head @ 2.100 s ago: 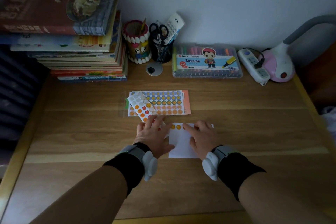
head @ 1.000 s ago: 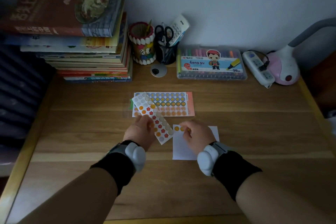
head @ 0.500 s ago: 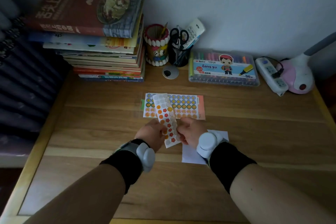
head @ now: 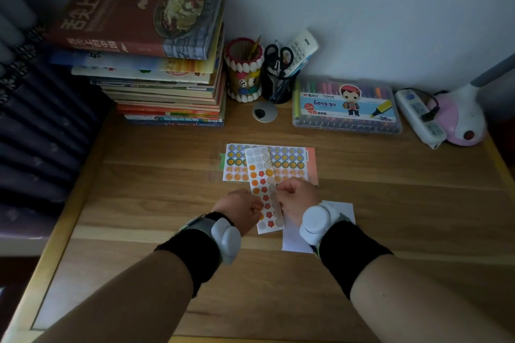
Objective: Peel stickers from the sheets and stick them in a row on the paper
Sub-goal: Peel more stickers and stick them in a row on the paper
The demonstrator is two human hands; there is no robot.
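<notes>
A narrow white sticker sheet (head: 262, 175) with orange dots and red stars is held up over the desk. My left hand (head: 242, 210) grips its left edge. My right hand (head: 298, 200) pinches at its right side, fingers curled; whether a sticker is between them is hidden. A wider sticker sheet (head: 289, 160) with rows of round stickers lies flat behind it. The white paper (head: 344, 211) lies under my right wrist, mostly covered, and its stuck-on stickers are hidden.
A tall stack of books (head: 156, 64) stands at the back left. Along the wall are a shell-trimmed pencil cup (head: 243, 72), a black mesh cup with scissors (head: 278, 75), a marker case (head: 347, 106), a power strip (head: 419, 117) and a pink lamp base (head: 459, 120).
My left hand lifted the narrow sheet off the desk and turned it upright. My right hand left the paper and came to the sheet's right side. The camera view shifted left.
</notes>
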